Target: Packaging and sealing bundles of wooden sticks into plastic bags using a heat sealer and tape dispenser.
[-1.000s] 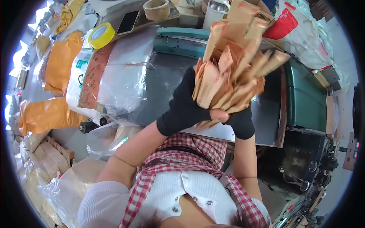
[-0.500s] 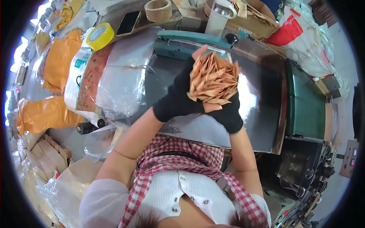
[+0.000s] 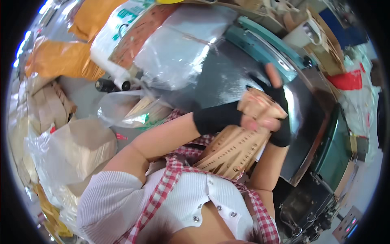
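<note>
A white ribbed top [image 3: 109,195] has round snaps [image 3: 196,218]; the apron [image 3: 156,193] is red-and-white checked; black gloves [image 3: 217,118] bare the fingers [image 3: 274,76].

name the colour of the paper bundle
The paper bundle is tan with dark print, clearest in the head view.

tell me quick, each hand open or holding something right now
Left hand: closed, holding the paper bundle.
Right hand: closed around the same bundle.

The bundled paper sleeves [image 3: 227,152] look matt and smooth, the black gloves [image 3: 217,118] dull stretchy cloth. The dark tabletop [image 3: 227,77] shines like polished metal; the clear plastic sheets [image 3: 178,49] are glossy and wrinkled. The shirt [image 3: 118,195] is ribbed knit, the apron [image 3: 156,193] checked woven cloth, the orange bag [image 3: 61,59] creased.
</note>
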{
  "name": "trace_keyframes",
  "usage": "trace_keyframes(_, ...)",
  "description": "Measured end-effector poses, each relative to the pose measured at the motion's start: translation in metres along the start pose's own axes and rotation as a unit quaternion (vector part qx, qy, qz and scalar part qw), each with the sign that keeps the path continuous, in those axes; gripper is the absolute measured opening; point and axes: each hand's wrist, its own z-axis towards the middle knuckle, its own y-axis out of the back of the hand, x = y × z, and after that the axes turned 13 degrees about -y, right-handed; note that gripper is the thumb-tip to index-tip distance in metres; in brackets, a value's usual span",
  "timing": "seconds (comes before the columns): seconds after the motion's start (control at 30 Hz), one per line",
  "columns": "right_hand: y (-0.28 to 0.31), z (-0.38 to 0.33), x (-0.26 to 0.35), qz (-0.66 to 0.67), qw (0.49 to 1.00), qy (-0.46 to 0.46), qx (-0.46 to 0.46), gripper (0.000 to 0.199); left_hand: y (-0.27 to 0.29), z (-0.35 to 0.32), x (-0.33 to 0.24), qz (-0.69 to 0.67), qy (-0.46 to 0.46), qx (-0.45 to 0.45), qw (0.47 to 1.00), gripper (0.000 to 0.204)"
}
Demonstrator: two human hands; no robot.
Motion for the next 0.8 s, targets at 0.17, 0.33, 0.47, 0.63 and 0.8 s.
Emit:
trace_keyframes(0.17, 0.038, 0.023, -0.044, -0.021, 0.991, -0.040, 0.128, 0.068, -0.007, -0.057, -0.007, -0.055, 0.200, -0.190, 0.960, 0.049)
trace_keyframes(0.33, 0.051, 0.028, -0.078, 0.109, 0.989, -0.085, 0.055, 0.056, 0.109, -0.137, -0.060, 0.854, 0.094, -0.146, 0.490, 0.064)
trace_keyframes(0.47, 0.035, 0.045, -0.072, 0.101, 0.980, -0.112, 0.130, 0.052, 0.147, -0.130, -0.022, 0.616, 0.221, -0.131, 0.745, 0.033)
trace_keyframes(0.63, 0.038, 0.040, -0.075, 0.119, 0.979, -0.087, 0.144, 0.051, 0.072, -0.035, 0.001, 0.549, 0.048, -0.182, 0.814, 0.014)
trace_keyframes(0.8, 0.055, 0.036, -0.106, 0.225, 0.969, -0.049, 0.094, 0.064, -0.012, 0.015, -0.005, 0.624, -0.001, 0.101, 0.775, 0.015)
